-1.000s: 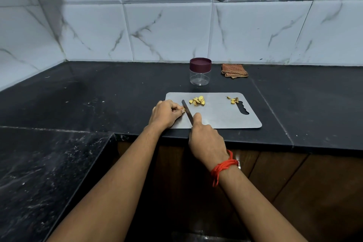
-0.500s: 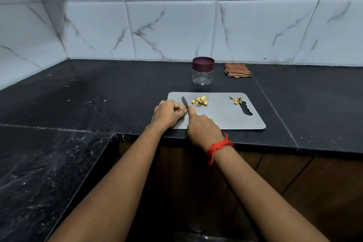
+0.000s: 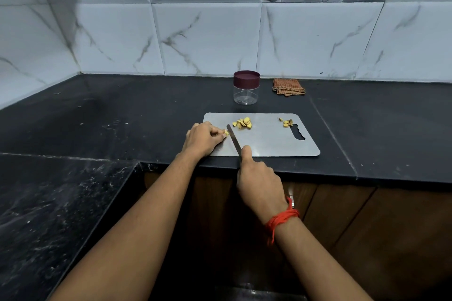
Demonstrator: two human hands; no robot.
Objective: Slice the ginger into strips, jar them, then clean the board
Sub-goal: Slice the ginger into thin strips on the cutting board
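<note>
At cutting board [image 3: 269, 140] left edge, pinches ginger piece [image 3: 226, 133] with left hand [image 3: 201, 140]. Just right of piece, grips knife [image 3: 233, 139] in right hand [image 3: 259, 181].

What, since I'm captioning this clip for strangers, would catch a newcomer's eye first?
Two bare hands work at the steel cutting board on the black counter, near its front edge: the left hand pinches a bit of ginger, and the right hand grips a knife beside it. Next come the yellow slices heaped near the board's far edge, and the lidded jar behind it.
</note>
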